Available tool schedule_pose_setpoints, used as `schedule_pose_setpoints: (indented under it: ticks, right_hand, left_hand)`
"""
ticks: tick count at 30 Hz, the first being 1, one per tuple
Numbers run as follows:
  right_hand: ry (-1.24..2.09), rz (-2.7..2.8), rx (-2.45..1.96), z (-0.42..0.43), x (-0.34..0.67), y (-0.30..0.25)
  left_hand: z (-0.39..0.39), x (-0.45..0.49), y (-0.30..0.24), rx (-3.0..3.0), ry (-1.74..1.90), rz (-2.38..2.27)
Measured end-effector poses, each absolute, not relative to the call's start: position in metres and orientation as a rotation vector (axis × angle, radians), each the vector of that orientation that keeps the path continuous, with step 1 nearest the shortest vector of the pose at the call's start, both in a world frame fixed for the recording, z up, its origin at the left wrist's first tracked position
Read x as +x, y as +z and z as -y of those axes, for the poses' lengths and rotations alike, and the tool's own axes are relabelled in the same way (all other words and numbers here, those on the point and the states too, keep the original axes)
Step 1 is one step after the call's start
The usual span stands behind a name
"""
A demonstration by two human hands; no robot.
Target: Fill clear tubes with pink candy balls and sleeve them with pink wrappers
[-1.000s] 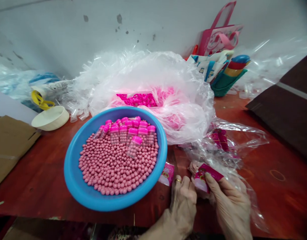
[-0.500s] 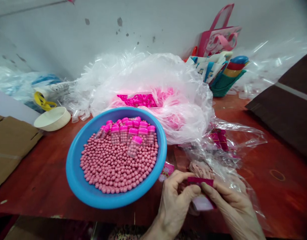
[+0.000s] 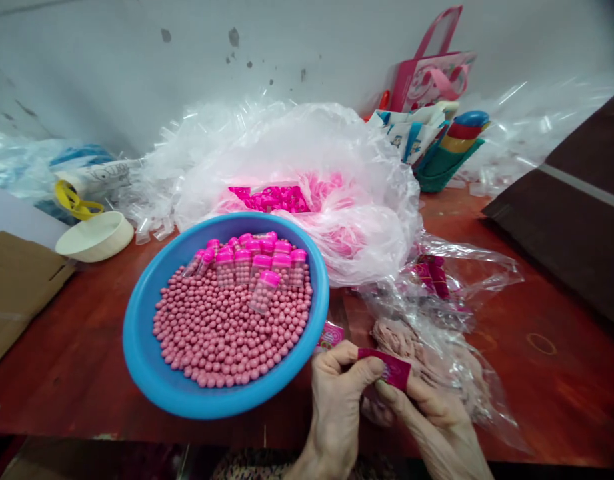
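Note:
My left hand (image 3: 337,393) and my right hand (image 3: 431,413) meet just right of the blue basin, pinching a small flat magenta printed label (image 3: 397,371) between thumbs and fingertips. Light marks show on its face, too small to read. A similar pink printed piece (image 3: 331,335) lies between my left hand and the basin. Pale pink strands in a bundle (image 3: 401,341) rest behind my right hand, partly under clear plastic. The blue basin (image 3: 137,347) holds many pink beads (image 3: 227,333) and several small clear bottles with bright pink caps (image 3: 265,291).
Behind the basin spreads a large translucent bag (image 3: 387,220) with bright pink pieces inside. A clear bag (image 3: 479,267) with magenta packets lies at right. A white bowl (image 3: 97,239), cardboard box (image 3: 21,287), dark brown box (image 3: 567,193) and gift bag (image 3: 427,80) stand around the red table (image 3: 551,400).
Both hands have moved slightly left, and the magenta label has turned so its printed face shows. The pale piece seen below it is out of sight. The whole view has shifted a little.

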State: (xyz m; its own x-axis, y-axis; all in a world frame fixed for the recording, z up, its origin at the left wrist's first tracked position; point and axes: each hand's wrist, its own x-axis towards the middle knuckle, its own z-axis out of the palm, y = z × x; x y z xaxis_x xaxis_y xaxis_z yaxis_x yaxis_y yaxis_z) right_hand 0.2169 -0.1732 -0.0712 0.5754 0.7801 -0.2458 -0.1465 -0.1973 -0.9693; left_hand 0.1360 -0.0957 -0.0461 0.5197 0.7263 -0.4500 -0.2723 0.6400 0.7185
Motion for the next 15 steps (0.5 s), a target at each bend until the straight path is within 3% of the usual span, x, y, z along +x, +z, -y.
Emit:
schedule_pose_setpoints:
  ticks: [8,15]
  right_hand:
    - [0.649,1.067,-1.565,0.176,0.229,-0.048]
    - [0.469,1.124,-1.456,0.158,0.222,-0.042]
  left_hand:
    - [0.1,0.13,-0.027,0.368,0.637,-0.762]
    - [0.086,0.113,-0.011,0.758,0.861,-0.726]
